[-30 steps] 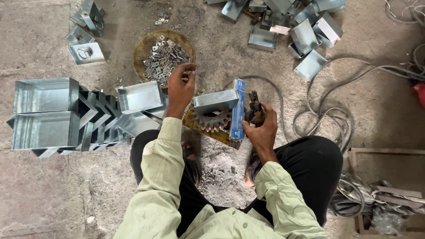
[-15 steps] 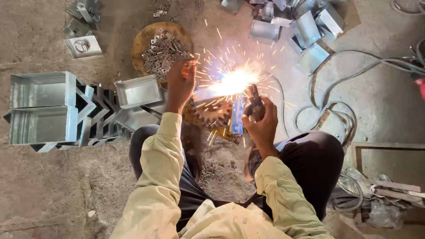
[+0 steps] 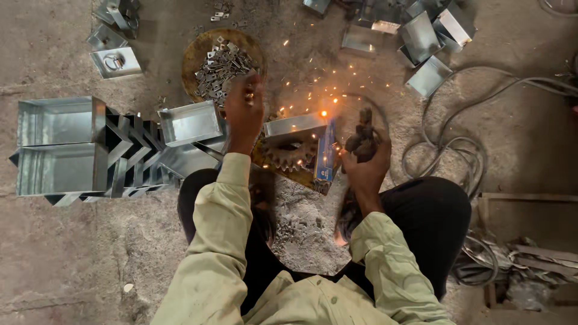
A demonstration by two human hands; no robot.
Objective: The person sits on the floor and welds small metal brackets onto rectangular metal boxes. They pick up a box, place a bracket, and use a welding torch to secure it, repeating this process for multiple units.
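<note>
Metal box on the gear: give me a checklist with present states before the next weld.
1. Metal box seated on the toothed gear: ok.
2. Right hand gripping the electrode holder: ok.
3. Left hand off the box, over the dish of small parts: ok.
4. Sparks died out: not ok, some glowing.
5. Hands gloved: not ok, bare.
6. Cable undamaged: cannot tell.

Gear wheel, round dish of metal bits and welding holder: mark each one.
Gear wheel (image 3: 290,157), head view, on its toothed lower rim.
Round dish (image 3: 194,58), head view, on its bare left rim.
Welding holder (image 3: 363,137), head view, on its dark body.
</note>
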